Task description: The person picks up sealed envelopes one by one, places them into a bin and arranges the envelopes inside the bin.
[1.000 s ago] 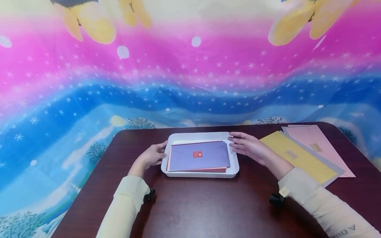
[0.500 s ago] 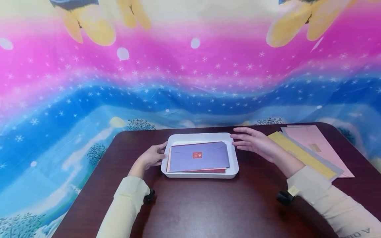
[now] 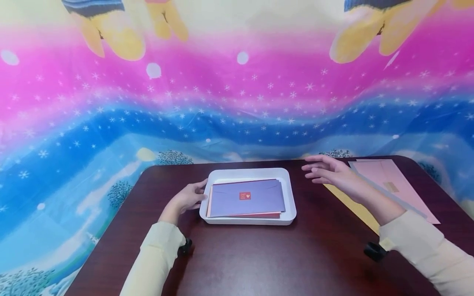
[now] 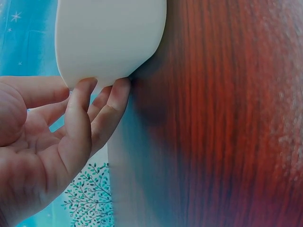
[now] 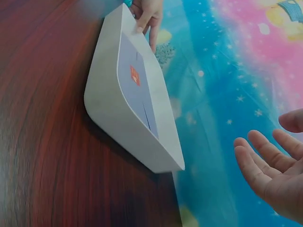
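Observation:
In the head view, a white tray [image 3: 248,221] sits mid-table, holding a stack of envelopes with a lilac envelope [image 3: 226,203] on top, sealed by a red heart sticker [image 3: 245,196]. My left hand [image 3: 184,198] grips the tray's left end; the left wrist view has its bent fingertips against the tray's end wall [image 4: 111,42]. My right hand [image 3: 329,174] is away from the tray's right end, holding nothing, fingers loosely spread. Its forearm passes over a yellow envelope [image 3: 352,207], hiding much of it. The right wrist view shows the right hand [image 5: 279,170] apart from the tray [image 5: 128,132].
A pink envelope [image 3: 401,176] lies at the table's right, with a grey envelope [image 3: 366,172] partly under the right forearm. The dark wooden table [image 3: 259,259] ends at a back edge, where a printed snowflake cloth [image 3: 229,90] hangs.
My right hand has let go of the tray's right end and moved right, its forearm now covering much of the yellow envelope. The left hand and the tray stay in place.

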A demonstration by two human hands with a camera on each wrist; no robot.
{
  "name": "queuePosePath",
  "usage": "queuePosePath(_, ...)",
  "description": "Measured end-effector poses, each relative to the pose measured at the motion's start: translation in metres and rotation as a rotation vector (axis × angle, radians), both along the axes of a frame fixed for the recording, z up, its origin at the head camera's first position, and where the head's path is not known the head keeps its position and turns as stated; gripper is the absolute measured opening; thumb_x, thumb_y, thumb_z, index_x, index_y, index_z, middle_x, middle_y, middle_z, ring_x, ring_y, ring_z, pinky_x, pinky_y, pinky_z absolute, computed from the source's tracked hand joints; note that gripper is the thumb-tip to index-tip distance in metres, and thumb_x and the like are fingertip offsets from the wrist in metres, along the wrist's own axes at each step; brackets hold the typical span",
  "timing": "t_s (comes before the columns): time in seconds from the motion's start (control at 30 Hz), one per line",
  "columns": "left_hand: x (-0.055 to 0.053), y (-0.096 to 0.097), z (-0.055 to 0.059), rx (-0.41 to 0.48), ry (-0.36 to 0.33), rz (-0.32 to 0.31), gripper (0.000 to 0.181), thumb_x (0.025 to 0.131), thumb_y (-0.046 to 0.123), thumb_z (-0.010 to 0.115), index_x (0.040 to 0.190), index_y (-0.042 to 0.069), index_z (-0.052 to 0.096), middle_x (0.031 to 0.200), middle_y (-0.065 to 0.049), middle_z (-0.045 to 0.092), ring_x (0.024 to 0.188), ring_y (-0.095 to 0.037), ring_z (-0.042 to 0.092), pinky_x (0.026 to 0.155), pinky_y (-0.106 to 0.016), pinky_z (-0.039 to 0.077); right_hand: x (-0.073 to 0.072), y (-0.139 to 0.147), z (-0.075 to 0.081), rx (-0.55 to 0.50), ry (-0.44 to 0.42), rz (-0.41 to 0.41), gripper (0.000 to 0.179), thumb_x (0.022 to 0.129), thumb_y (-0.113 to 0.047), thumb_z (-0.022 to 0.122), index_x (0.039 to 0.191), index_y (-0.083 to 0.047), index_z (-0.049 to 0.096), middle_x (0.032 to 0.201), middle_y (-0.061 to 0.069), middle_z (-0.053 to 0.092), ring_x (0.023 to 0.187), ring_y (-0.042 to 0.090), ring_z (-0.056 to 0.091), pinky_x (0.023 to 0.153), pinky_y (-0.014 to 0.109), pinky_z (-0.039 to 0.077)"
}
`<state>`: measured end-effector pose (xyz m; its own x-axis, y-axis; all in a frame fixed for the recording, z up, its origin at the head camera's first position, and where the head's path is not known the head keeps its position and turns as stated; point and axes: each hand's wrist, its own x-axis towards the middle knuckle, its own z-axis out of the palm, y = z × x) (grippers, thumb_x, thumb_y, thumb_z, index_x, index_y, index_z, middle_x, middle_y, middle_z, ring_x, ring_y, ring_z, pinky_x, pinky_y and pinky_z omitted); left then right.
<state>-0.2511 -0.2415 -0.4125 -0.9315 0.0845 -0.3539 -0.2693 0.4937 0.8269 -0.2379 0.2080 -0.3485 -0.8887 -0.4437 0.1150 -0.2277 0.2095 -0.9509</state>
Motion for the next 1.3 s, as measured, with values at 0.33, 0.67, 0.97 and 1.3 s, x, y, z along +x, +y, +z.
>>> queuePosePath(0.33, 0.003, -0.003, 0.000, 0.001, -0.005, -0.001, 0.067, 0.104, -0.001, 0.054, 0.164, 0.013, 0.027, 0.145, -0.028, 0.050, 0.123, -0.034, 0.059, 0.094, -0.045, 0.056, 0.004, 0.022, -0.003, 0.082, 0.095, -0.051, 0.046, 0.108, -0.011, 0.053, 0.148, 0.009, 0.040, 0.133, 0.025, 0.060, 0.106, 0.002, 0.066, 0.089, 0.020, 0.054)
queuePosePath(0.67, 0.002, -0.002, 0.001, 0.008, -0.007, -0.007, 0.068, 0.104, -0.002, 0.053, 0.164, 0.014, 0.027, 0.146, -0.029, 0.050, 0.126, -0.035, 0.058, 0.095, -0.045, 0.055, 0.009, 0.059, -0.011, 0.264, 0.208, -0.117, 0.048, 0.108, -0.010, 0.053, 0.151, 0.005, 0.039, 0.136, 0.031, 0.057, 0.104, -0.005, 0.062, 0.082, 0.018, 0.054)
queuePosePath(0.97, 0.001, -0.002, 0.001, -0.011, 0.000, -0.015, 0.068, 0.104, -0.001, 0.054, 0.164, 0.014, 0.026, 0.146, -0.029, 0.050, 0.125, -0.035, 0.058, 0.094, -0.044, 0.056, 0.015, 0.090, -0.024, 0.411, 0.334, -0.178, 0.046, 0.102, -0.004, 0.061, 0.145, 0.005, 0.048, 0.126, 0.029, 0.063, 0.105, -0.007, 0.058, 0.079, 0.008, 0.045)
queuePosePath(1.3, 0.000, -0.001, 0.000, 0.002, 0.002, -0.019, 0.067, 0.104, -0.002, 0.053, 0.164, 0.012, 0.026, 0.146, -0.030, 0.049, 0.125, -0.036, 0.058, 0.095, -0.045, 0.055, 0.018, 0.110, -0.030, 0.570, 0.259, -0.173, 0.047, 0.097, 0.000, 0.066, 0.138, 0.015, 0.048, 0.117, 0.034, 0.064, 0.101, 0.051, 0.066, 0.072, 0.021, 0.053)
